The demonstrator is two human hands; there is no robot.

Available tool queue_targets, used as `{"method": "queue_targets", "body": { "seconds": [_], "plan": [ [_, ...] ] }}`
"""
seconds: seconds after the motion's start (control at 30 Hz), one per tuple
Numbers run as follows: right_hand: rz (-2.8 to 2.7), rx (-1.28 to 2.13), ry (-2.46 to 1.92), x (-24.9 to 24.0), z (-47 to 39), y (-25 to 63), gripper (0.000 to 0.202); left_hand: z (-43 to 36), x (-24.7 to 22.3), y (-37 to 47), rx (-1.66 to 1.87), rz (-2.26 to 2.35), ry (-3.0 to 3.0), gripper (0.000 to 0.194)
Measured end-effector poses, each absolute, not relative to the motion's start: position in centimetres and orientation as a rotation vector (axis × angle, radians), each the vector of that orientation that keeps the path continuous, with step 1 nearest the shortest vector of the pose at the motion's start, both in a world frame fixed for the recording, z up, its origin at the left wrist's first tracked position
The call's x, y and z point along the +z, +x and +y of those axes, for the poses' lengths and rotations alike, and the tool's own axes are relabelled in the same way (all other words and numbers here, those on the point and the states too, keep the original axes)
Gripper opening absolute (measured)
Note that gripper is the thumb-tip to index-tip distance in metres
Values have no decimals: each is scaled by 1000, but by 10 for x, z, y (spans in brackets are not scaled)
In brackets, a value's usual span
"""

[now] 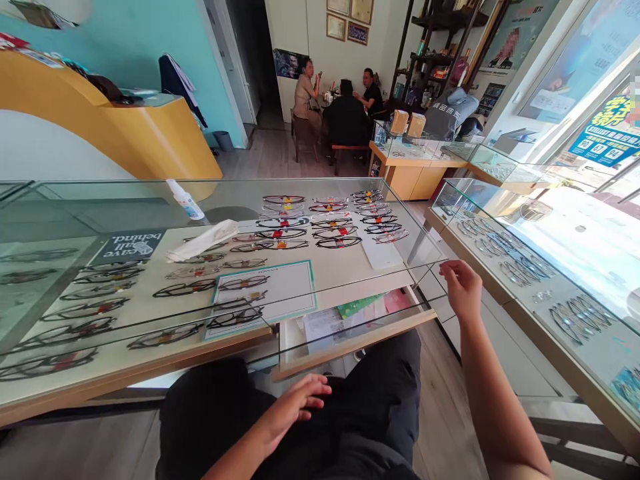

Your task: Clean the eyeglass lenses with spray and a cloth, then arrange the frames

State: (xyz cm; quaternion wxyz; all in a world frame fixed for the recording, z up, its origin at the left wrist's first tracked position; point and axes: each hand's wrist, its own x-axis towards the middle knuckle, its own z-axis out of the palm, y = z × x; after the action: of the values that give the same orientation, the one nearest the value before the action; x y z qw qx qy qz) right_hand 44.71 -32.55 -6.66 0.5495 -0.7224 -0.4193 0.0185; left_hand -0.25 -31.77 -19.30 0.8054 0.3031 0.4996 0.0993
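Observation:
My left hand (301,402) is above my lap, just in front of the pulled-out drawer (360,340). Its fingers are loosely stretched and hold nothing. My right hand (463,288) is raised beyond the right corner of the glass display case (350,277). Its thumb and fingers are pressed together, and whatever may be between them is too small to make out. Papers and a green leaflet (361,305) lie in the drawer. Rows of eyeglasses (337,232) lie inside the case, some beside a white, green-edged card (287,293).
On the glass top stand a white spray bottle (185,201) and a crumpled white cloth (204,241). A second glass case (525,267) with eyeglasses runs along the right. Several people sit round a table at the back. A yellow counter (155,137) stands at the left.

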Motion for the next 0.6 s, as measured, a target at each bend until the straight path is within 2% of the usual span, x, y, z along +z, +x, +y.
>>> {"method": "queue_targets", "body": {
  "seconds": [0.1,0.17,0.23,0.3,0.4,0.5,0.6],
  "plan": [
    [-1321,-35,-1713,-31,-266,467,23,-334,-106,-29,-43,559,1363,26],
    [-1607,-120,-1749,-15,-225,474,21,-326,-63,-40,76,551,1649,27],
    [-1907,-166,-1849,-8,-190,477,20,-308,-47,-40,355,755,1901,33],
    [-2089,-155,-1924,-7,-165,475,20,-286,-57,-32,538,1019,2190,38],
    [-2197,-125,-1940,-14,-144,470,19,-265,-96,-18,647,1207,2519,52],
    [-2281,-95,-1938,-21,-134,468,19,-265,-125,-14,676,1336,2611,64],
    [-2339,-61,-1933,-24,-126,470,20,-272,-129,-16,760,1441,2630,66]
  ]
}}
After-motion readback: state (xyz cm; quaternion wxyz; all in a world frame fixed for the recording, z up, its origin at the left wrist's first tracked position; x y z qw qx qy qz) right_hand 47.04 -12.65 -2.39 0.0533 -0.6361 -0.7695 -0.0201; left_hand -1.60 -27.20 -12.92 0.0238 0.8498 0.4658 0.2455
